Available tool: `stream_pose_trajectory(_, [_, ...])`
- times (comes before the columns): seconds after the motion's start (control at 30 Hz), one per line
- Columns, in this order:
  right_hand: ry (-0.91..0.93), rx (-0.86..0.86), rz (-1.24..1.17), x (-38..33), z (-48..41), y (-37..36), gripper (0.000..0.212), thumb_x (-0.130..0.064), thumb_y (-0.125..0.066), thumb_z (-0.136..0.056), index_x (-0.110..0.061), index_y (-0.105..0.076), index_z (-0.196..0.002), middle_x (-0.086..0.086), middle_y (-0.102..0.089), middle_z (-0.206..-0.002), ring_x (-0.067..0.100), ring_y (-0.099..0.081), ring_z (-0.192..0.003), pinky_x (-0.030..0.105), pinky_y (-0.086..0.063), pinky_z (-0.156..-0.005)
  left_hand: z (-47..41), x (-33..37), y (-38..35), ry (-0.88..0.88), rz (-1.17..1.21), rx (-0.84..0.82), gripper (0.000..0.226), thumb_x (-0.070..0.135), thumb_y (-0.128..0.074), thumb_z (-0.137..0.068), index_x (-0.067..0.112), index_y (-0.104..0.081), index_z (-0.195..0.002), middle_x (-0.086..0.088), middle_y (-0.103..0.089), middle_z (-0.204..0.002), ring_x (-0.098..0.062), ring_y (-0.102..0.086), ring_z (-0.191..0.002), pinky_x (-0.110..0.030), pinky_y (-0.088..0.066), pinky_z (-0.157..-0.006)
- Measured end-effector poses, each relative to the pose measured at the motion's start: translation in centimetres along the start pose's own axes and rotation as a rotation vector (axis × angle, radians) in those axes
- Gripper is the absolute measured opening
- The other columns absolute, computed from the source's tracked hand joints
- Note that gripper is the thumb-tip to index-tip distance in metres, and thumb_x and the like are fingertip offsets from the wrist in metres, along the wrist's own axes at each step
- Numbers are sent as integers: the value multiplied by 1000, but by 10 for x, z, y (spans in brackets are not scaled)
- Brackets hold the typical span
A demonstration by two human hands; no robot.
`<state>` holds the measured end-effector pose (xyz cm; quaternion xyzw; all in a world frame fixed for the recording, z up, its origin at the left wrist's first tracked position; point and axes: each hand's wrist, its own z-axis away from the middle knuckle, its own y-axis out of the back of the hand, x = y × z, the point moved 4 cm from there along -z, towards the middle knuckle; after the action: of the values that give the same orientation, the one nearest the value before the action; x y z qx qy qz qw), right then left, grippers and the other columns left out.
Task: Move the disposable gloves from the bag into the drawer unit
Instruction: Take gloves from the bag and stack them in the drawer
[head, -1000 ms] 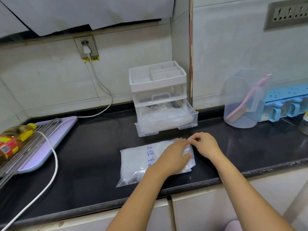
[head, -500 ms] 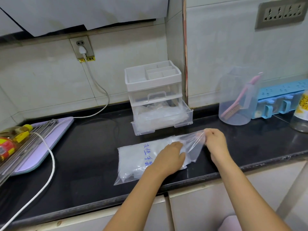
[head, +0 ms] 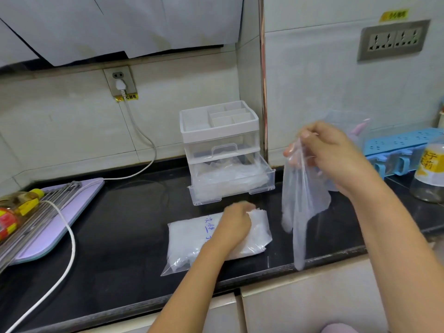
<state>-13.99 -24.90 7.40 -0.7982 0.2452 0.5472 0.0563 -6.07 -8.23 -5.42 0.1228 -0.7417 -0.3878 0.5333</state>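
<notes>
A clear plastic bag point(head: 189, 241) with blue writing lies flat on the black counter point(head: 125, 227), full of folded disposable gloves. My left hand point(head: 234, 224) rests on its open right end, fingers curled onto the plastic. Raised to the right, my right hand point(head: 326, 150) pinches one thin clear glove point(head: 300, 205), which hangs down above the counter's front edge. Behind the bag stands the white drawer unit point(head: 219, 131). Its lower drawer point(head: 230, 186) is pulled out and holds crumpled clear gloves; the upper drawer is closed.
A purple board point(head: 64, 212) with a metal rack and an oil bottle point(head: 16, 207) lies at the left. A white cable point(head: 69, 239) crosses the counter. At the right stand a clear jug point(head: 348, 123) with a pink brush, a blue rack point(head: 403, 150) and a jar point(head: 430, 174).
My right hand has drawn one glove out of the bag and lifted it up and to the right. My left hand has stayed on the bag's open end.
</notes>
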Motion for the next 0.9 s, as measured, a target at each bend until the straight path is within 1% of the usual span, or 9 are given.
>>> stream_pose_trajectory(0.1, [182, -226, 198, -24, 0, -17, 21, -14, -43, -100, -18, -53, -82, -3, -61, -73, 6, -54, -58, 24, -44, -59, 2, 21, 34, 0, 426, 208, 27, 11, -41, -98, 13, -67, -103, -3, -68, -103, -18, -63, -101, -30, -49, -95])
stream_pose_trajectory(0.17, [282, -368, 324, -32, 1, -29, 20, -14, -48, -98, -21, -54, -80, -12, -55, -70, -2, -48, -60, 18, -40, -63, 7, 44, 48, -82, 674, 144, 31, 39, -45, -97, 18, -67, -101, 0, -70, -104, -13, -65, -101, -27, -51, -92])
stream_pose_trajectory(0.27, [321, -528, 339, -38, 5, -43, 18, -14, -50, -97, -20, -57, -82, -15, -53, -64, -1, -46, -58, 16, -38, -59, 19, 71, 55, -265, 750, -81, 51, 63, -45, -88, 23, -67, -112, 2, -69, -116, -9, -61, -113, -27, -46, -101])
stream_pose_trajectory(0.37, [326, -548, 296, -43, 6, -46, 15, -12, -51, -97, -13, -58, -85, -8, -46, -55, 3, -37, -47, 14, -33, -48, 29, 78, 53, -272, 712, -226, 38, 54, -55, -84, 23, -71, -97, 0, -73, -103, -15, -66, -104, -33, -47, -98])
stream_pose_trajectory(0.43, [349, -526, 281, -48, 5, -45, 13, -14, -53, -96, -12, -59, -85, -5, -43, -54, 3, -35, -44, 11, -31, -45, 34, 79, 55, -269, 691, -227, 16, 35, -66, -86, 19, -71, -84, 3, -72, -84, -12, -67, -85, -22, -49, -81])
stream_pose_trajectory(0.6, [265, -527, 267, -48, -3, -32, 38, -48, -67, -71, -16, -66, -91, -3, -32, -51, 7, -24, -46, 20, -20, -46, 36, 68, 65, -274, 617, -282, 12, 8, -65, -86, 14, -64, -75, 8, -62, -67, -3, -54, -63, -10, -42, -64])
stream_pose_trajectory(0.7, [237, -557, 383, -45, -9, -23, 36, -49, -74, -62, -24, -71, -88, -1, -38, -55, 10, -29, -52, 27, -22, -54, 34, 58, 74, -234, 504, -355, 9, 10, -68, -82, 14, -65, -75, 2, -58, -68, -4, -49, -61, -11, -42, -65])
stream_pose_trajectory(0.8, [186, -571, 435, -38, -20, -18, 15, -40, -80, -64, -28, -71, -64, -6, -40, -55, 7, -33, -52, 18, -28, -51, 31, 48, 80, -200, 502, -376, 12, 8, -66, -86, 15, -64, -76, 4, -61, -73, -4, -55, -69, -12, -44, -71])
stream_pose_trajectory(0.9, [118, -602, 418, -27, -34, -18, 36, -29, -77, -76, -25, -59, -44, -11, -35, -47, 3, -32, -45, 12, -29, -46, 24, 38, 84, -146, 574, -354, 15, 17, -60, -93, 16, -62, -78, 1, -67, -84, -13, -61, -82, -21, -48, -79])
